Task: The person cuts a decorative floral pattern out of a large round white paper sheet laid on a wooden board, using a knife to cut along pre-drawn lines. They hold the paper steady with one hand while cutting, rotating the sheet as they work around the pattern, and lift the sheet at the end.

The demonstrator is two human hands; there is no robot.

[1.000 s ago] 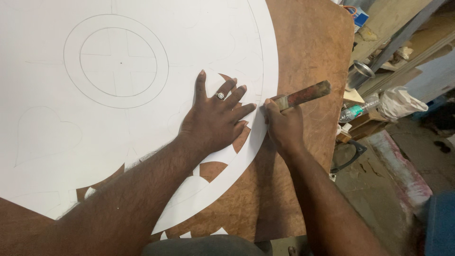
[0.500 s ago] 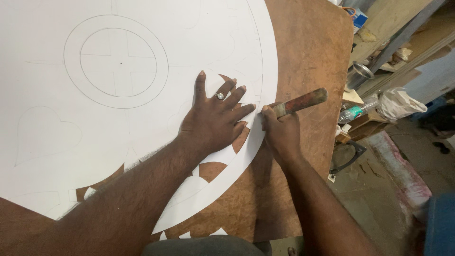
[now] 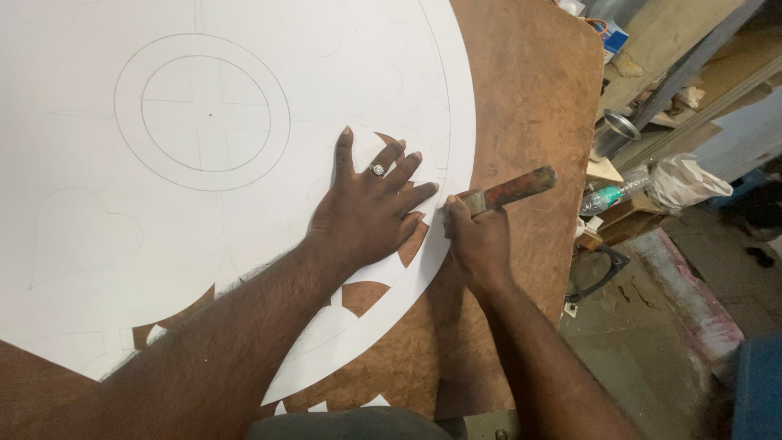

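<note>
Right hand (image 3: pixel 479 238) hides the blade of the wooden-handled tool (image 3: pixel 515 189).

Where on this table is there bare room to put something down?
Bare brown board lies right of the white sheet, up to the table's far corner, and below the sheet's curved edge near the right hand. It is crowded where the left hand and tool meet at the cut-outs.

Large white round sheet (image 3: pixel 244 244), flat on brown board; red-handled tool (image 3: pixel 509 191), perhaps a knife, at its edge.
</note>
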